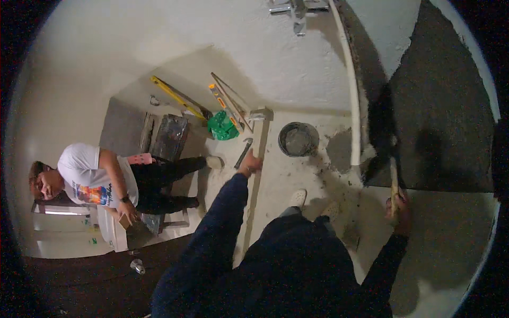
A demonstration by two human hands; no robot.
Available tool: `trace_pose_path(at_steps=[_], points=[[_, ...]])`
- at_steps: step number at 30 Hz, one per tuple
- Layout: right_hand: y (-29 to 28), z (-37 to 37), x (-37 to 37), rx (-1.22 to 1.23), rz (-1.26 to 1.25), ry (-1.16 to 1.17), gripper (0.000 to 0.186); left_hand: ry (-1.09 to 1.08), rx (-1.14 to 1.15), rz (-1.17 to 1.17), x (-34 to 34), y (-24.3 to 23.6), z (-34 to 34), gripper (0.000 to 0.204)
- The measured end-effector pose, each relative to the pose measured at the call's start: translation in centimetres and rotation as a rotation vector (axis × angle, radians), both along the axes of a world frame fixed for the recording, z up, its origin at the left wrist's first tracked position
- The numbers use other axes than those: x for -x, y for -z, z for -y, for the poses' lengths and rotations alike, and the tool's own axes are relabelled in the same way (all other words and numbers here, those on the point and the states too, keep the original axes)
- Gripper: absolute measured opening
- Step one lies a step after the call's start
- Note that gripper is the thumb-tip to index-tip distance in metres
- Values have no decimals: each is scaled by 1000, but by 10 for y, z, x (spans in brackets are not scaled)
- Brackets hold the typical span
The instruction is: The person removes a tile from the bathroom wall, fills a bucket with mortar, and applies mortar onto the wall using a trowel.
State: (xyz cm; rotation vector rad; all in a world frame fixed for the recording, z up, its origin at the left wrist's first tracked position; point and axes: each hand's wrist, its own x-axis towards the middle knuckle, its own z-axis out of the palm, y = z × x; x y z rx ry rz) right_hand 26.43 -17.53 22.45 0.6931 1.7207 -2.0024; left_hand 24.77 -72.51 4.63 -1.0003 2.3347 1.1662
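My left hand (251,163) lies over a long pale ledge (257,139), its thumb and fingers apart. Just beside it is a claw hammer (244,153) with a dark handle; the hand does not appear to be around it. My right hand (401,210) is closed on a narrow, light-coloured tool (394,177), seen edge-on, so its exact kind is unclear. The tool stands against the lower part of dark wet mortar (445,116) spread on the right wall. Between my hands, farther off, a round black bucket (298,139) holds grey mortar.
A person (101,177) in a white T-shirt stands at the left near a dark bench (169,138). Yellow spirit levels (180,98) and a green bag (222,126) are by the far wall. A pale upright edge (350,79) borders the mortar; a chrome tap (298,13) sticks out above.
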Motion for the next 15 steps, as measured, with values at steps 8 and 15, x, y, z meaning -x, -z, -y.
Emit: trace_pose_path(at_steps=[8, 15], points=[[38, -26, -40, -390, 157, -214, 30, 1340, 941, 259, 72, 24, 131, 27], [42, -46, -13, -1037, -202, -505, 33, 1342, 799, -79, 82, 27, 99, 35]])
